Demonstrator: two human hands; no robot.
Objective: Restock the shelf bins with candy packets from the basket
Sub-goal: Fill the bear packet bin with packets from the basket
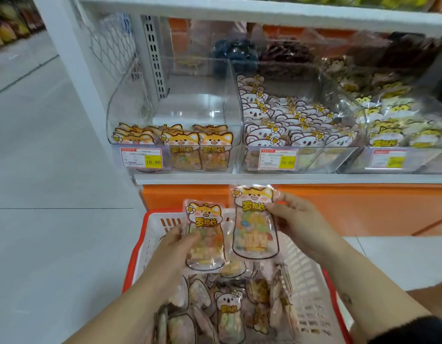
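Big white shelf [289,179] runs above the basket [140,247]. Over the basket's left side, the clear fox bin [190,108] holds packets only along its front. Just over the basket, the left hand [175,254] grips one fox candy packet [205,227]. Beside it, the right hand [298,219] pinches a second fox packet [254,227], held higher. Inside the basket a koala packet [229,312] lies among others.

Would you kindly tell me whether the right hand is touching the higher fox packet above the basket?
Touching. The head view shows the right hand pinching the fox packet at its right edge, with the thumb on the front.
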